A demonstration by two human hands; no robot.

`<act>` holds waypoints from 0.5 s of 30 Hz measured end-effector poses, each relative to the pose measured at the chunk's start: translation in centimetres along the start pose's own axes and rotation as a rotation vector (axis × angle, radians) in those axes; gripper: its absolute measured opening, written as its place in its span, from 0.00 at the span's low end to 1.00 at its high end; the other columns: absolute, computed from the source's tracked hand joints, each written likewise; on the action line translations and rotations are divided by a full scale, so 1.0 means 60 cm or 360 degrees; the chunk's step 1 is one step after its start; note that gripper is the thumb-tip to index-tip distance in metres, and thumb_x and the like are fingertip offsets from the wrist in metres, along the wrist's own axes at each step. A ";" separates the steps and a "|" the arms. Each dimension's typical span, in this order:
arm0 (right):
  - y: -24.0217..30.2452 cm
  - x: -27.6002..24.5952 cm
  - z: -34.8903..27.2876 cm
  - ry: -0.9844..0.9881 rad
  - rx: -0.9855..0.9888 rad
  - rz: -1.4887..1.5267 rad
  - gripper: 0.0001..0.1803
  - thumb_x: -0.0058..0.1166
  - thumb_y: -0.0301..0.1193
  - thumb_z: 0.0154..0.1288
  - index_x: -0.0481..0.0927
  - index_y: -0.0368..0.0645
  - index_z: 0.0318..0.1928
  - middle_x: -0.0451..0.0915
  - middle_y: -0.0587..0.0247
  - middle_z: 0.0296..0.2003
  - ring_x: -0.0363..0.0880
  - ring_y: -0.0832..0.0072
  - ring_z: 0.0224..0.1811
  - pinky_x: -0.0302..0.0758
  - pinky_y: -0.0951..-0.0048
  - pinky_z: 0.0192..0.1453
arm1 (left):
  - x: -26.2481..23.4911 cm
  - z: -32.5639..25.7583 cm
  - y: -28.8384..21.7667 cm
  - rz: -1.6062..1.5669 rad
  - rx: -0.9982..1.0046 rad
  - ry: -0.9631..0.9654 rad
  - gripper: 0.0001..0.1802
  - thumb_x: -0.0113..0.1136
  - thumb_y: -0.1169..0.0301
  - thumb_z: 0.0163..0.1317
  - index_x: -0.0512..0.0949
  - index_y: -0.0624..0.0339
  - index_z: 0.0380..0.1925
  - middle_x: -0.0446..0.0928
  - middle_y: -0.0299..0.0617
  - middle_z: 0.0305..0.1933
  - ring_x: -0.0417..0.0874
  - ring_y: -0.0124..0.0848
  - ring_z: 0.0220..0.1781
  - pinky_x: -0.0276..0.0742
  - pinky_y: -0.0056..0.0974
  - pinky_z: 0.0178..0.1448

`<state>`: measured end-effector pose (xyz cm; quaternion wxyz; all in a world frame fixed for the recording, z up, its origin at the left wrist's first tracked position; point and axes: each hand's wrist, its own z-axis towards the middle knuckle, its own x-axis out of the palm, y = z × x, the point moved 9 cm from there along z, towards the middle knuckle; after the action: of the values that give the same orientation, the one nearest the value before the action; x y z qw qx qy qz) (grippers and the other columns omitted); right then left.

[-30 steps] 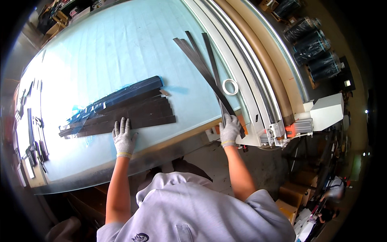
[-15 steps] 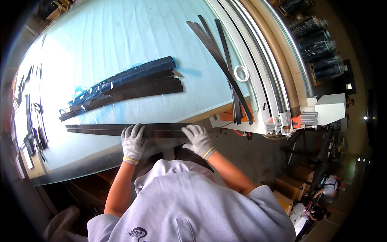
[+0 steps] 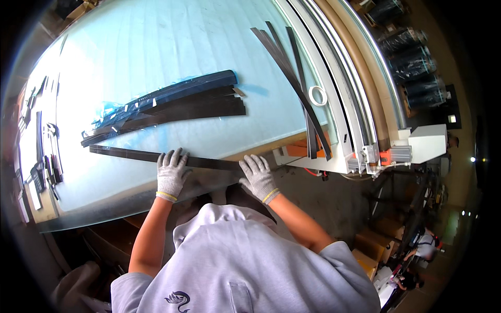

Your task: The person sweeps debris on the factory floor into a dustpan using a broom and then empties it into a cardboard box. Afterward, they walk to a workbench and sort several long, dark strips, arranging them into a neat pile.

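The left hand (image 3: 171,173) and right hand (image 3: 257,178) are touching one dark strip (image 3: 130,154) near the front edge of the desk (image 3: 209,138), fingers loosely spread; whether they are pinching, I cannot tell. Just beyond, a strip pile (image 3: 209,107) is remaining, not blocking it. Loose strips (image 3: 284,70) are lying farther right, beside a white ring (image 3: 310,96).

Surface (image 3: 172,47), near edge: left hand (image 3: 171,173), gloved, fingers outstretched onto long dark strip (image 3: 128,153); right hand (image 3: 258,177), gloved, at strip's right end. Beyond, mid-surface: pile of dark strips (image 3: 195,107) with blue film (image 3: 255,89). Right edge: loose dark strips (image 3: 286,65) reaching near right corner, white ring (image 3: 311,96) beside them.
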<state>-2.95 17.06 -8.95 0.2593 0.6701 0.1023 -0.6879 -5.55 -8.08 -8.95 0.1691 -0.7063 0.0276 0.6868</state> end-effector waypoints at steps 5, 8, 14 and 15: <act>0.029 0.035 -0.004 0.0166 -0.0131 -0.0447 0.30 0.51 0.34 0.59 0.69 0.42 0.64 0.72 0.61 0.41 0.73 0.66 0.45 0.71 0.61 0.51 | -0.026 -0.046 -0.012 -0.0298 -0.0082 -0.0140 0.23 0.65 0.63 0.54 0.79 0.54 0.51 0.76 0.46 0.53 0.77 0.46 0.51 0.73 0.50 0.55; 0.036 0.032 -0.008 0.0315 -0.0103 -0.0317 0.29 0.46 0.28 0.58 0.70 0.42 0.63 0.71 0.59 0.38 0.72 0.63 0.42 0.70 0.60 0.47 | 0.034 -0.095 0.006 -0.0638 -0.0526 0.0155 0.16 0.62 0.60 0.63 0.81 0.60 0.44 0.82 0.42 0.36 0.82 0.42 0.32 0.79 0.46 0.40; 0.023 -0.023 -0.026 0.0199 -0.0169 0.0198 0.33 0.47 0.23 0.54 0.69 0.42 0.65 0.73 0.54 0.44 0.72 0.56 0.47 0.68 0.56 0.53 | 0.151 -0.142 0.001 -0.3541 -0.1610 0.0241 0.27 0.57 0.52 0.68 0.75 0.65 0.55 0.80 0.45 0.51 0.81 0.36 0.51 0.76 0.42 0.56; 0.021 -0.038 -0.030 0.0261 -0.0200 0.0184 0.33 0.46 0.22 0.54 0.68 0.42 0.65 0.73 0.53 0.44 0.72 0.55 0.48 0.68 0.55 0.54 | 0.127 -0.136 0.014 -0.3517 -0.1663 0.0032 0.28 0.59 0.54 0.68 0.70 0.61 0.60 0.77 0.44 0.57 0.78 0.38 0.57 0.74 0.44 0.61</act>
<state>-0.84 17.34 -6.63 0.3309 0.7114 0.1272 -0.6069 2.49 -9.63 -16.58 0.3574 -0.3379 -0.8653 0.0965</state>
